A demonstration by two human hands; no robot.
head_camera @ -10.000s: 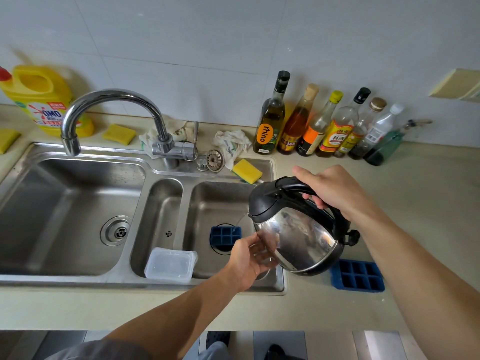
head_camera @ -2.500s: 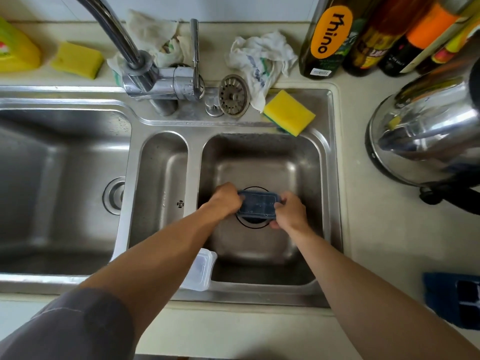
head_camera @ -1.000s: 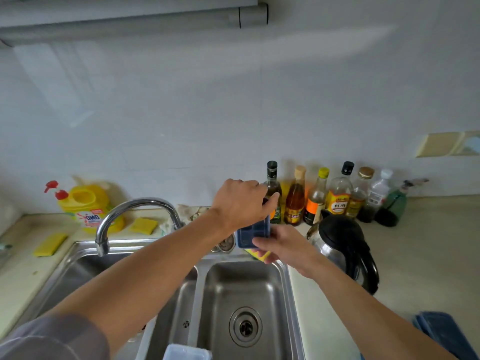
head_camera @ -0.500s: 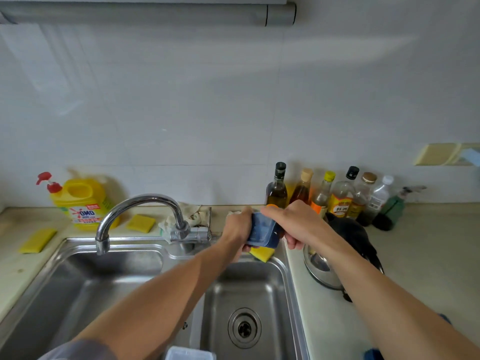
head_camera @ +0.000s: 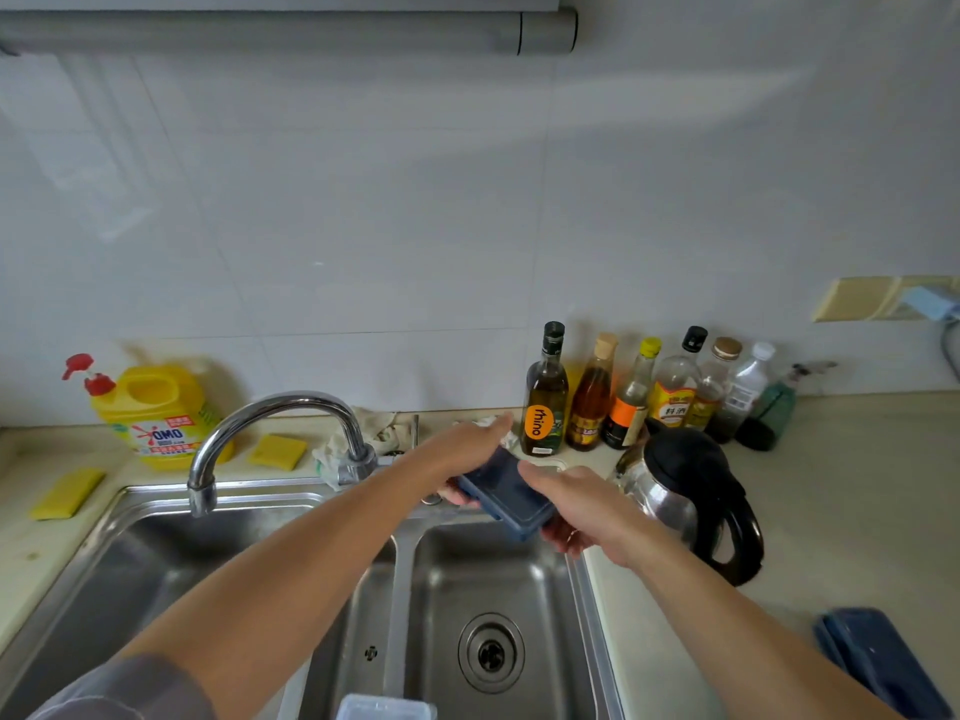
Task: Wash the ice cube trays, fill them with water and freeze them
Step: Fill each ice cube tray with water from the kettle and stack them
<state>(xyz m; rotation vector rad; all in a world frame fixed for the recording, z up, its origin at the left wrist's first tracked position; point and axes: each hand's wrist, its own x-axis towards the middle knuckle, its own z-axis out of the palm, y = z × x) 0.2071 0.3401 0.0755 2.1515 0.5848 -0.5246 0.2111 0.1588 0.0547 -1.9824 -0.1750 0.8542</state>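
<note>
Head view | we grip dark-blue rectangular plastic ice cube tray (head_camera: 506, 493) between left hand (head_camera: 465, 452) and right hand (head_camera: 582, 514) | tilted above steel sink basin (head_camera: 545, 605) beneath both hands, probably to drain

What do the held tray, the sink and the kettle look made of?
Tray: dark blue, matte, likely silicone or soft plastic; no shine. Sink: brushed stainless steel, grey with soft reflections. Kettle: polished steel body mirroring the room, black glossy plastic lid and handle.
</note>
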